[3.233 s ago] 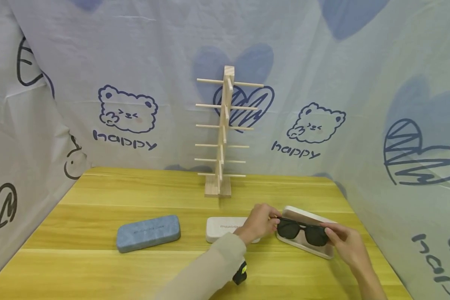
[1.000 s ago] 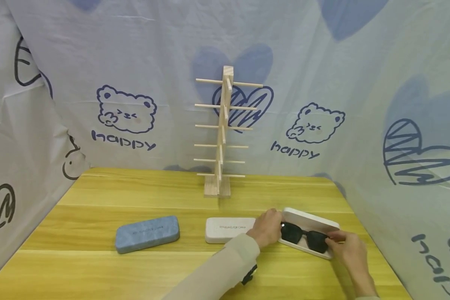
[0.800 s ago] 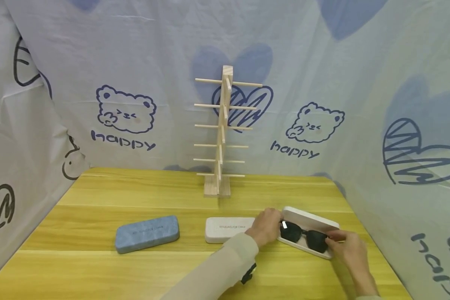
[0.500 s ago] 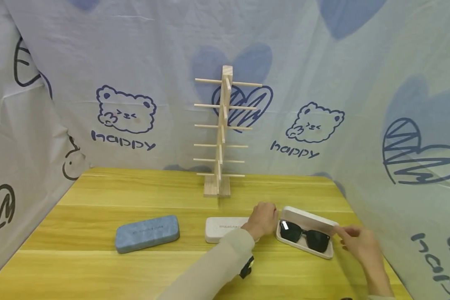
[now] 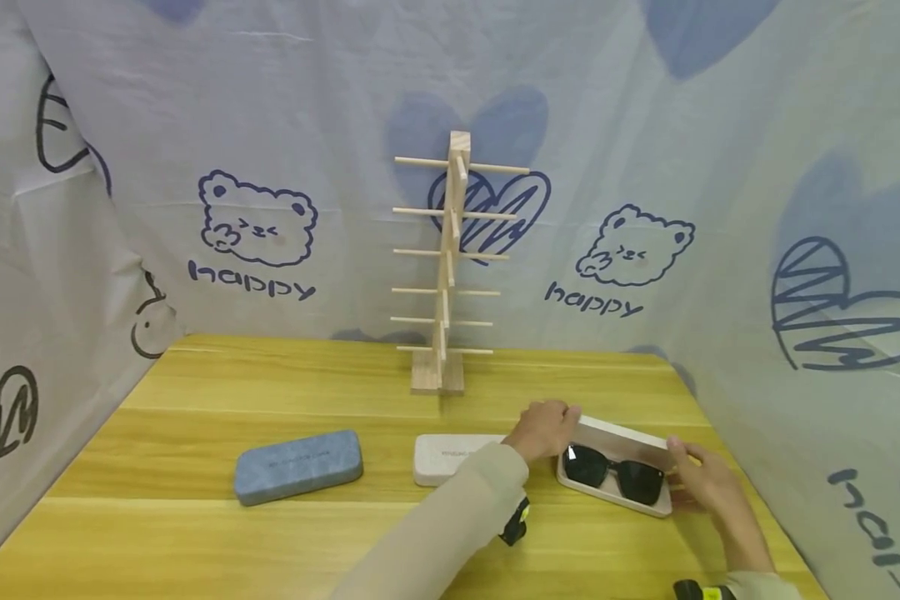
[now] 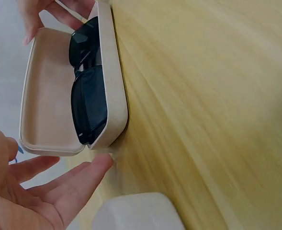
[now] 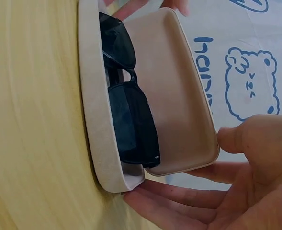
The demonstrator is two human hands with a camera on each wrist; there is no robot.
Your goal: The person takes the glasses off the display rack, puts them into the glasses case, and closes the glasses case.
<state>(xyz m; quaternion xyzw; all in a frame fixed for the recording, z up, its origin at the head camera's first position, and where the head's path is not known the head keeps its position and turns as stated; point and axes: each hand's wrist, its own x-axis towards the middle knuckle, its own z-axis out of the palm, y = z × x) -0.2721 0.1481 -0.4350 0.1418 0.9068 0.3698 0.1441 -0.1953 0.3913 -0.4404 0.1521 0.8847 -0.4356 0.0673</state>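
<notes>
A pale glasses case (image 5: 615,496) stands with its lid raised at the right of the table. Dark sunglasses (image 5: 637,482) lie in its base, folded, lenses toward me. At the case's left end, my left hand (image 5: 546,429) holds it, thumb by the lid's corner (image 6: 50,96) and fingers along the end of the base. My right hand (image 5: 708,479) grips the opposite end. In the right wrist view its thumb (image 7: 232,140) is at the lid's rim, with fingers behind the lid and at the base's corner.
A second pale glasses case (image 5: 438,460), closed, lies left of the open one, partly behind my left forearm. Farther left is a closed blue glasses case (image 5: 297,468). A wooden rack with pegs (image 5: 450,258) stands at the back, before a printed cloth (image 5: 330,100).
The sunglasses have gone down into the case and both hands have let go of them. My hands have since moved to the two ends of the case, by the lid.
</notes>
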